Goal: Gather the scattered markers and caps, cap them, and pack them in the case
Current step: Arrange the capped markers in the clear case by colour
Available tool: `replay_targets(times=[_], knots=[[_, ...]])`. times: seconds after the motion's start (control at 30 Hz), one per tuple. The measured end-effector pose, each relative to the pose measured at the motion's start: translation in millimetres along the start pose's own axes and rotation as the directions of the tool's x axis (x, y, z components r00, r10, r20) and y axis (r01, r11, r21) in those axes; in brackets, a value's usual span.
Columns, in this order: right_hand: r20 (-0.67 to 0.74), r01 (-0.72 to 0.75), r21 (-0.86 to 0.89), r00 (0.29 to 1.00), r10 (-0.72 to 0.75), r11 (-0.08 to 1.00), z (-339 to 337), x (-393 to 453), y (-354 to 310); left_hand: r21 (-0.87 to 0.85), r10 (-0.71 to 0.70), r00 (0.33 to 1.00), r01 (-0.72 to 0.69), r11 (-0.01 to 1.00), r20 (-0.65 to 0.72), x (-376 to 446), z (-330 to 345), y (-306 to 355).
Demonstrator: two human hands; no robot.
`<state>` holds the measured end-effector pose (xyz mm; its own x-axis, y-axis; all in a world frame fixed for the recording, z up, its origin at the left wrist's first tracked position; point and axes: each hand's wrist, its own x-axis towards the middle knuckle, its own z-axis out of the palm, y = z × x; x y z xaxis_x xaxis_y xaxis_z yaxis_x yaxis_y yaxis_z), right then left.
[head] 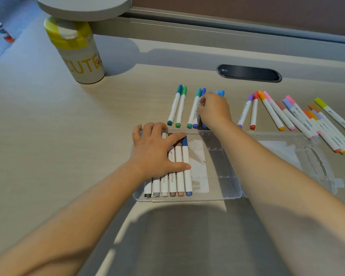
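Left hand (157,150) spread flat on six markers (173,176) at the case's (227,193) left edge (right half bare); right hand (213,110) pinching a blue marker (219,93).

Markers (180,166) white w/ coloured caps; case (223,188) clear; cup (82,56) yellow lid.

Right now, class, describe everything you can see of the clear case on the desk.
The case is a shallow tray of clear plastic with low walls, lying flat and open on the desk; its lid is folded out to the right. Six capped markers lie side by side at its left end; the rest is empty. The left hand rests flat on those markers. The right forearm crosses above it.
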<state>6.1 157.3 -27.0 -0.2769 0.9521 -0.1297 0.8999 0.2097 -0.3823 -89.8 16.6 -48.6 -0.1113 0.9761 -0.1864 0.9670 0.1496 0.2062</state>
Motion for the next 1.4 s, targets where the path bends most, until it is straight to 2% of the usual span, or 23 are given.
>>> replay_targets(times=[0.13, 0.3, 0.37, 0.43, 0.5, 0.6, 0.67, 0.73, 0.87, 1.0, 1.13, 1.2, 1.3, 1.4], knots=[[-0.003, -0.069, -0.136, 0.998, 0.069, 0.988, 0.6, 10.8, -10.0, -0.005, 0.007, 1.0, -0.007, 1.0, -0.003, 0.7, 1.6, 0.0], [-0.044, -0.085, -0.211, 0.996, 0.077, 0.974, 2.2, 13.8, -18.2, -0.008, 0.042, 0.999, -0.042, 0.999, -0.029, -1.0, 3.0, -1.7], [-0.051, -0.09, -0.191, 0.995, 0.082, 0.977, 3.2, 13.4, -19.1, -0.031, 0.044, 0.998, -0.046, 0.998, -0.038, -1.6, 2.7, -1.8], [-0.063, -0.127, -0.084, 0.991, 0.122, 0.988, -0.4, 11.5, -17.1, -0.066, 0.043, 0.998, -0.046, 0.997, -0.043, -2.1, 2.4, -2.3], [-0.066, -0.143, 0.119, 0.986, 0.151, 0.983, -8.1, 8.6, -12.6, -0.098, 0.044, 0.998, -0.05, 0.994, -0.054, -2.4, 1.7, -2.8], [-0.026, -0.065, 0.504, 0.996, 0.09, 0.861, -25.2, -3.2, -4.1, -0.17, 0.043, 0.997, -0.054, 0.984, -0.066, -3.3, -2.0, -4.1], [0.043, -0.046, 0.623, 0.999, 0.025, 0.781, -38.2, -16.5, 2.0, -0.222, 0.032, 0.997, -0.048, 0.974, -0.074, -4.3, -5.8, -4.4], [0.184, -0.082, 0.649, 0.982, -0.052, 0.756, -46.8, -32.3, 8.4, -0.248, 0.006, 0.996, -0.027, 0.968, -0.087, -5.6, -9.5, -3.6], [0.42, -0.173, 0.576, 0.901, -0.107, 0.799, -43.3, -58.2, 19.6, -0.262, -0.046, 0.994, 0.019, 0.965, -0.097, -7.3, -14.8, 0.5], [0.49, -0.16, 0.503, 0.862, -0.128, 0.849, -29.6, -68.7, 21.8, -0.24, -0.068, 0.995, 0.05, 0.969, -0.07, -10.3, -14.8, 4.7], [0.468, -0.138, 0.474, 0.876, -0.116, 0.869, -18.9, -69.2, 22.5, -0.242, -0.077, 0.995, 0.058, 0.969, -0.067, -14.9, -13.8, 8.3], [0.411, -0.146, 0.488, 0.908, -0.078, 0.861, -16.2, -66.7, 25.2, -0.248, -0.071, 0.995, 0.052, 0.967, -0.067, -15.4, -13.2, 10.1], [0.182, -0.084, 0.464, 0.983, -0.002, 0.882, -16.8, -58.4, 32.6, -0.201, -0.018, 0.999, 0.008, 0.98, -0.045, -12.1, -9.7, 14.8], [-0.012, -0.003, 0.313, 1.0, 0.007, 0.95, -17.2, -46.3, 40.8, -0.098, 0.019, 1.0, -0.017, 0.995, 0.015, -6.2, -4.5, 21.2]])
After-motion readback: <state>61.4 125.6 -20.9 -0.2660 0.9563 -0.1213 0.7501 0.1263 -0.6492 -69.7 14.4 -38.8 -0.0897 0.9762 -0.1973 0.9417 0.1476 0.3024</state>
